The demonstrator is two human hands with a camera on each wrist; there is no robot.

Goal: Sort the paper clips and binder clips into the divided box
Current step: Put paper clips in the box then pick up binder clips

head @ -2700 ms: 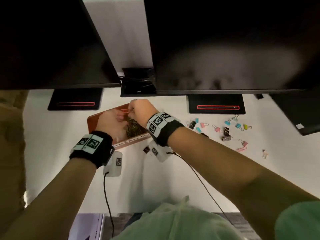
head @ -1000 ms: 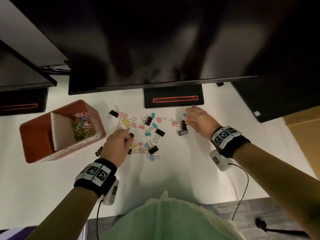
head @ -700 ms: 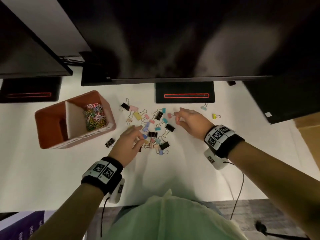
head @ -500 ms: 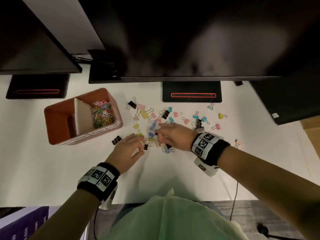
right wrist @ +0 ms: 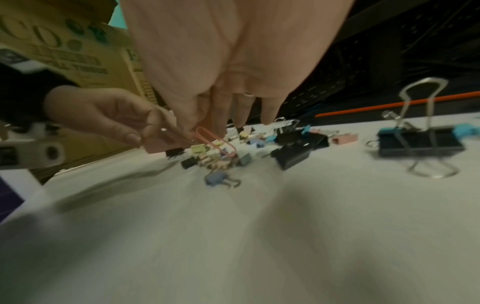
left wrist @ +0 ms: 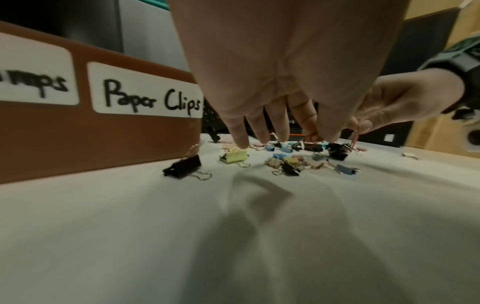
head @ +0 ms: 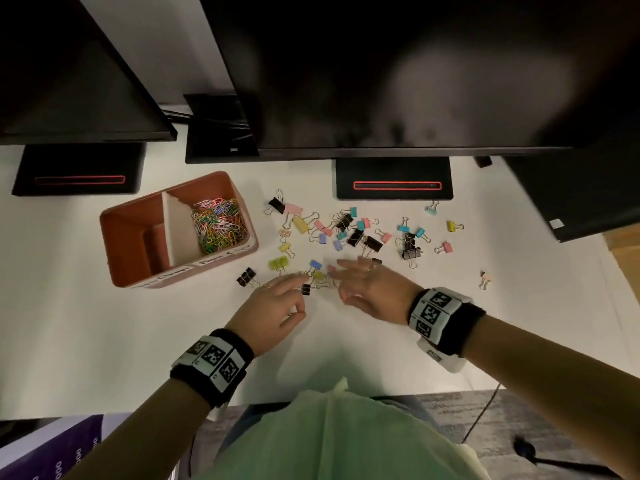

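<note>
While both hands are being held low over the white table (head: 86,323), a pink paper clip (right wrist: 217,142) is being pinched between the thumb and a finger of the right hand (head: 372,292); its other fingers are being kept almost straight. The left hand (head: 273,308) is being kept just beside it, at about 8 o'clock, with fingers loosely curled. Whether anything is being held by it cannot be told.

Many binder clips (head: 346,233) of different colours are being left scattered on the table, from 12 to 3 o'clock of the hands. One black binder clip (left wrist: 185,167) is lying just beside the divided box (head: 135,268).

The box is standing at 10 o'clock of the hands. Its right compartment, marked "Paper Clips", is being filled by a heap of coloured paper clips (head: 218,225).
</note>
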